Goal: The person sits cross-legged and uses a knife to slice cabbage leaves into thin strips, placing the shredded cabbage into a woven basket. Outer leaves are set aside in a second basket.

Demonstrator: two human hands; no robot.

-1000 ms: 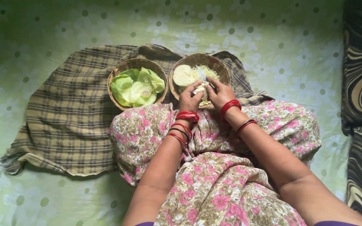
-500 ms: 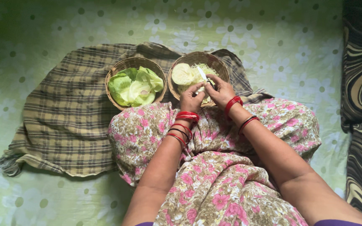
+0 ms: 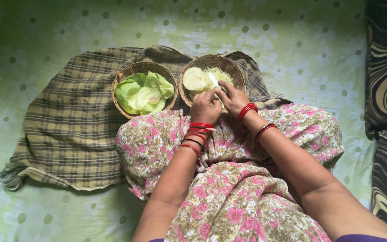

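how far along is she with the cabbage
Done: a pile of shreds lies in the right basket. In hand: the left hand holds a small piece, mostly hidden, while the right hand works a knife over that basket. Left: a cut cabbage half there, and whole leaves in the left basket.

2 baskets sit side by side on a cloth (image 3: 68,121) over the floor sheet (image 3: 292,40). Left basket (image 3: 122,78) holds leaves (image 3: 144,92); right basket (image 3: 238,74) holds a cabbage half (image 3: 194,79) and shreds (image 3: 222,76), beyond the lap.
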